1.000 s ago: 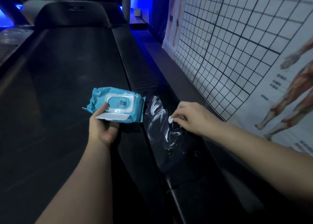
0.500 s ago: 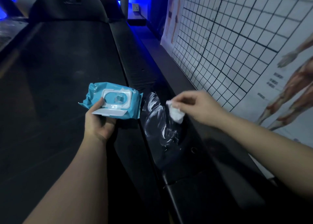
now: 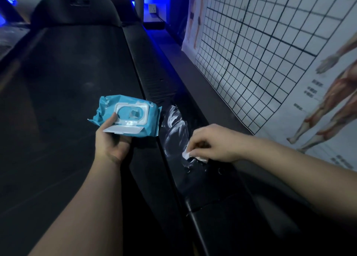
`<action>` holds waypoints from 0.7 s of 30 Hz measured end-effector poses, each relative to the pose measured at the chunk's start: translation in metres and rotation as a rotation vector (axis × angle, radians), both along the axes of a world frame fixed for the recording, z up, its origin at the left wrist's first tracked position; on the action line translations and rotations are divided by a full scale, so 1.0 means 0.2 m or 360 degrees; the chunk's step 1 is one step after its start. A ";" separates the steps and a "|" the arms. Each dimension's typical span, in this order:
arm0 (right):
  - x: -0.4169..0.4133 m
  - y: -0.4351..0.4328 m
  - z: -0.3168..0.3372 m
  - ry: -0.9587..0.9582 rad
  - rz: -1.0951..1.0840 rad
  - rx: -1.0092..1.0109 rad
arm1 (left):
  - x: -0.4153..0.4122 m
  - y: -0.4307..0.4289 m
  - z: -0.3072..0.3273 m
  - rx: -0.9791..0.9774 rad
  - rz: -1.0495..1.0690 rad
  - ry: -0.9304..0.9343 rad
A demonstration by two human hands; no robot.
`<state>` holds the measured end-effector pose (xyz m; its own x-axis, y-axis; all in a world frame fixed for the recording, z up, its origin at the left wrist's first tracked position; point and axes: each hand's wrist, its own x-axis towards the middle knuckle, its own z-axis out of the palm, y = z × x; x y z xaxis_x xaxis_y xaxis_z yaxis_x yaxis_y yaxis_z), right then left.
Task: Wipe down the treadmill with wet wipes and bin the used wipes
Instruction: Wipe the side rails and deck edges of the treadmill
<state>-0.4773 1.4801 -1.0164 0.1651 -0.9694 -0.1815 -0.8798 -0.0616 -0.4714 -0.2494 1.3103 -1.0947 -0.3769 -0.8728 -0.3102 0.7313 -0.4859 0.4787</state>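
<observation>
My left hand (image 3: pixel 112 141) grips a blue pack of wet wipes (image 3: pixel 127 114) above the treadmill's black belt (image 3: pixel 67 93); the pack's white flip lid hangs open. My right hand (image 3: pixel 210 142) pinches a crumpled white wipe (image 3: pixel 186 155) and presses it onto the glossy black right side rail (image 3: pixel 212 182) of the treadmill. Wet white streaks (image 3: pixel 174 122) shine on the rail just beyond the wipe. Most of the wipe is hidden under my fingers.
A wall poster (image 3: pixel 270 52) with a black grid and anatomy figures runs close along the right of the rail. The treadmill's dark motor hood (image 3: pixel 75 10) rises at the far end. Blue light glows behind it, around a wall socket (image 3: pixel 153 8).
My right hand lifted the wipe off the rail half a second ago and has now come back down, pressing it on the rail nearer to me. The left hand and pack stayed almost still.
</observation>
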 end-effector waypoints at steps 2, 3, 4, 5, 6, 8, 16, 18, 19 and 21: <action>-0.03 -0.05 0.02 -0.0307 -0.0189 -0.0065 | 0.00 0.00 0.00 -0.0009 -0.0010 -0.0003; -0.06 -0.09 0.02 -0.0413 -0.0347 -0.0195 | 0.00 0.00 0.00 -0.0012 -0.0015 -0.0001; -0.09 -0.12 0.01 -0.0464 -0.0512 -0.0336 | 0.00 0.00 0.00 -0.0013 -0.0014 0.0000; -0.11 -0.16 0.00 -0.0441 -0.0648 -0.0461 | 0.00 0.00 0.00 -0.0014 -0.0013 0.0001; -0.13 -0.18 -0.02 -0.0361 -0.0722 -0.0548 | 0.00 0.00 0.00 -0.0012 -0.0012 -0.0002; -0.17 -0.21 -0.05 -0.0079 -0.0588 -0.0583 | 0.00 0.00 0.00 -0.0005 -0.0016 -0.0008; -0.17 -0.12 -0.11 0.0289 -0.0034 -0.0494 | 0.00 0.00 0.01 0.0026 -0.0015 0.0003; -0.17 -0.06 -0.12 0.0215 0.0065 -0.0541 | 0.00 0.00 0.01 0.0022 -0.0016 0.0005; -0.17 -0.04 -0.12 0.0201 0.0108 -0.0552 | 0.00 0.00 0.01 0.0026 -0.0013 0.0002; -0.15 0.00 -0.11 0.0226 0.0230 -0.0564 | 0.00 0.00 0.01 0.0021 -0.0005 -0.0004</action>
<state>-0.5077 1.4796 -1.0376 0.3015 -0.9447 0.1286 -0.9051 -0.3261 -0.2731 -0.2490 1.3106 -1.0929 -0.3787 -0.8676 -0.3222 0.7288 -0.4941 0.4740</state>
